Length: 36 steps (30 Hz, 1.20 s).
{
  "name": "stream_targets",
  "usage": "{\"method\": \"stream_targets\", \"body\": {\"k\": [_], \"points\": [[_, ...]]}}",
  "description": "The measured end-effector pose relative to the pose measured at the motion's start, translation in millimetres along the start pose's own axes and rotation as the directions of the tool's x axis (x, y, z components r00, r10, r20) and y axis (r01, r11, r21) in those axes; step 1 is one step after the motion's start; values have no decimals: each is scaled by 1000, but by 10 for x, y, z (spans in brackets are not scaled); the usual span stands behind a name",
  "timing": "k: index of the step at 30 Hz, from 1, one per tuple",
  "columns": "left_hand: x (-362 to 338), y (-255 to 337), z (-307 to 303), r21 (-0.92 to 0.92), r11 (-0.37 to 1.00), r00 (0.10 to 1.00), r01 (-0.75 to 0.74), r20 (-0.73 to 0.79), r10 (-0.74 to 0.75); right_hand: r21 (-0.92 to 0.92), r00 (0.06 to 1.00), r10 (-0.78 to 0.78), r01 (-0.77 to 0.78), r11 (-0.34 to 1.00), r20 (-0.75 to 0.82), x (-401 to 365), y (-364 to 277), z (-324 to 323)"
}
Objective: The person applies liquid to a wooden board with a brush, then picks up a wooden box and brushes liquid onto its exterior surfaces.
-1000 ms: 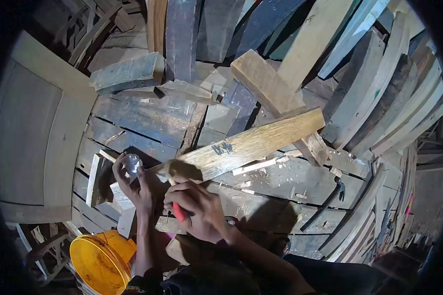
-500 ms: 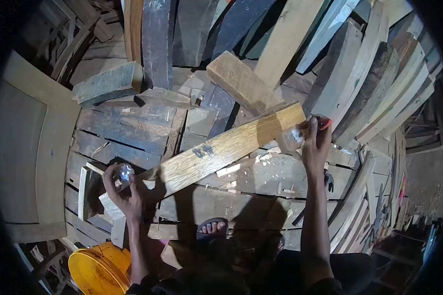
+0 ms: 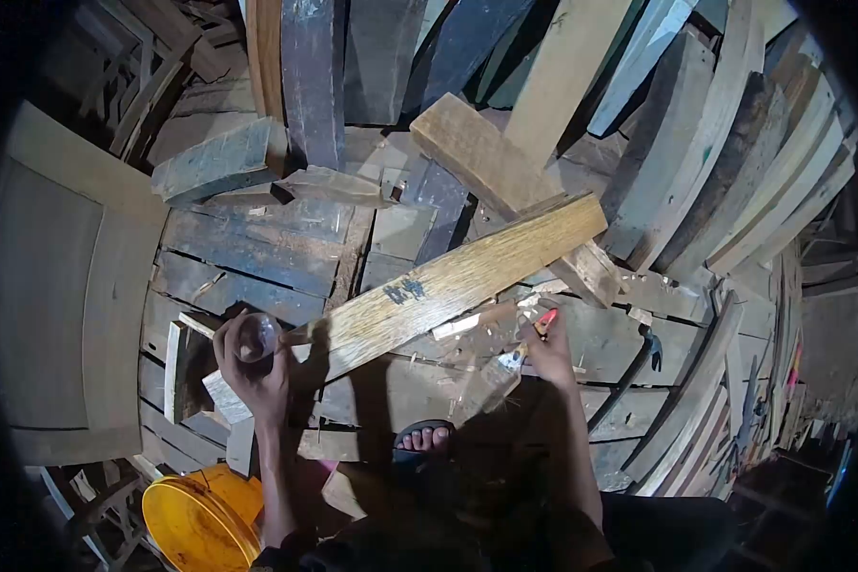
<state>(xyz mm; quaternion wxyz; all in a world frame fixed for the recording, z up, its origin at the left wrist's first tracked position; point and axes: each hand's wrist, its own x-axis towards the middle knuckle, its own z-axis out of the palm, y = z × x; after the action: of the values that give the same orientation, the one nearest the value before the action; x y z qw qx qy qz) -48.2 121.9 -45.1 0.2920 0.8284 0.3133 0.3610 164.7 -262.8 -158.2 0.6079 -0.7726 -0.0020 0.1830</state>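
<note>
The board lay aslant over the plank floor, its right end across a block, which probably served to lift that end off the floor. What bore its left end could not be told, with the left hand and shadow in the way.

That hand was curled round a clear cup, fingers on one side and thumb on the other, the mouth facing up, presumably so that nothing inside would spill. How full it was could not be made out. It hung by the board's left end, within easy reach.

The right hand was closed on the red-tipped handle of a brush, just off the board's near edge. The grip sat on the handle, likely to leave the bristles free; they were blurred and pointed down and left, towards the floor.

Chips lay along the board's near edge. A hammer rested on the floor to the right, and a bucket stood at the near left, both clear of the board.
</note>
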Motion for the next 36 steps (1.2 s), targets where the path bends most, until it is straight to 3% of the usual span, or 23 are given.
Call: {"method": "stream_targets", "body": {"k": [4, 5, 8, 9, 12, 13, 16, 17, 20, 21, 24, 30, 32, 36], "points": [[-44, 89, -46, 53, 998, 1000, -18, 20, 17, -315, 997, -20, 42, 948, 72, -65, -84, 9], [-112, 128, -45, 63, 997, 998, -40, 45, 37, -198, 992, 17, 8, 980, 127, -90, -119, -24], [-280, 444, 5, -29, 1000, 994, -4, 110, 7, -310, 969, 154, -89, 947, 193, -135, -122, -212], [-345, 526, 49, -87, 996, 991, -31, 130, 42, -258, 977, 77, -24, 966, 198, -101, 161, -262], [-479, 821, 159, -226, 973, 966, -37, 242, 93, 3, 969, 103, -107, 994, 223, -112, 248, -272], [-513, 856, 210, -219, 970, 945, -103, 282, 164, -59, 965, 175, -167, 984, 196, -156, 154, -292], [-710, 877, 437, -371, 919, 912, -134, 318, 261, -10, 919, 332, -338, 941, 212, -38, 121, -303], [-759, 893, 472, -361, 928, 887, -86, 397, 237, -77, 960, 226, -216, 973, 163, -69, -28, -289], [-871, 932, 598, -342, 940, 809, 4, 553, 198, 142, 904, 409, -424, 894, 126, -104, -452, -282], [-905, 925, 674, -353, 936, 801, 3, 561, 209, 63, 948, 314, -317, 946, 47, -47, -475, -270], [-1003, 886, 815, -359, 932, 753, 45, 625, 205, 256, 894, 447, -426, 868, -27, -117, -727, -371], [-1269, 739, 1225, -366, 923, 625, 121, 751, 216, 116, 916, 397, -388, 914, -62, -96, -507, -597], [-1400, 700, 1346, -368, 926, 630, 80, 739, 239, -4, 923, 382, -383, 924, -52, -66, -296, -715], [-1463, 701, 1497, -376, 927, 554, 4, 772, 311, -33, 946, 321, -320, 947, 40, -142, -380, -662]]}}
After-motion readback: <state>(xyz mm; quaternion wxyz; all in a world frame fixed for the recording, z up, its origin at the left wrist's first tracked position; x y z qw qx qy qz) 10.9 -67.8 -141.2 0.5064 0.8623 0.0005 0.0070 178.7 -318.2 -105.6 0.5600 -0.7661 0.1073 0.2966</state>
